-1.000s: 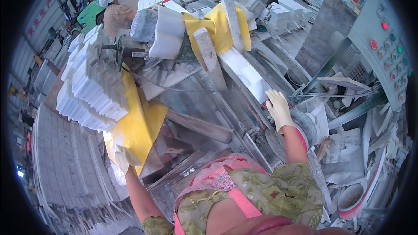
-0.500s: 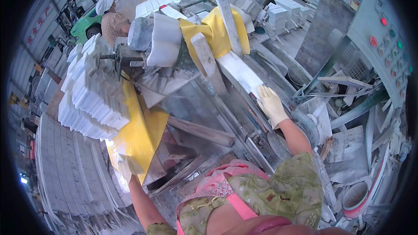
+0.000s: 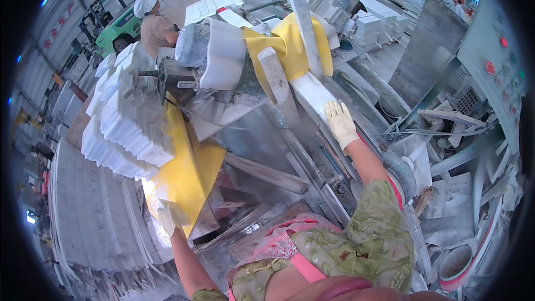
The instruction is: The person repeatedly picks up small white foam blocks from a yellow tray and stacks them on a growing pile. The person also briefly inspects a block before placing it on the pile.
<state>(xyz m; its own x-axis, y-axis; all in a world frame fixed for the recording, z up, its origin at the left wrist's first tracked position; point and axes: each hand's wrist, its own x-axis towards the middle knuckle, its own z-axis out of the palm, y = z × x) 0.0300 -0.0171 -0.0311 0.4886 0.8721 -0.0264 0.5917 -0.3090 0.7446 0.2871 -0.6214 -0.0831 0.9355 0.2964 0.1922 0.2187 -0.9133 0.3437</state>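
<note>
A white stone strip [image 3: 312, 90] lies in the channel of the machine, its far end under a yellow hanging sheet [image 3: 287, 39]. My right hand [image 3: 340, 124], in a cream glove, rests on the strip's near end with its fingers stretched out flat. At lower left, my gloved left hand [image 3: 168, 217] lies open on the lower part of a second yellow sheet [image 3: 186, 175]. Just beyond that hand rises a tall stack of white stone strips [image 3: 134, 125], leaning in stepped layers. Nothing shows in the left hand.
Two upright bars [image 3: 277, 81] flank the channel below the motors [image 3: 329, 3]. A control panel [image 3: 504, 72] with lit buttons stands at right. Stone scraps and a bucket [image 3: 456, 262] lie lower right. A co-worker [image 3: 156, 28] is at far left, near a green forklift [image 3: 120, 29].
My right hand has moved forward along the channel, and the white strip has slid farther under the yellow sheet. My left hand stays on its sheet. The whole view has shifted slightly.
</note>
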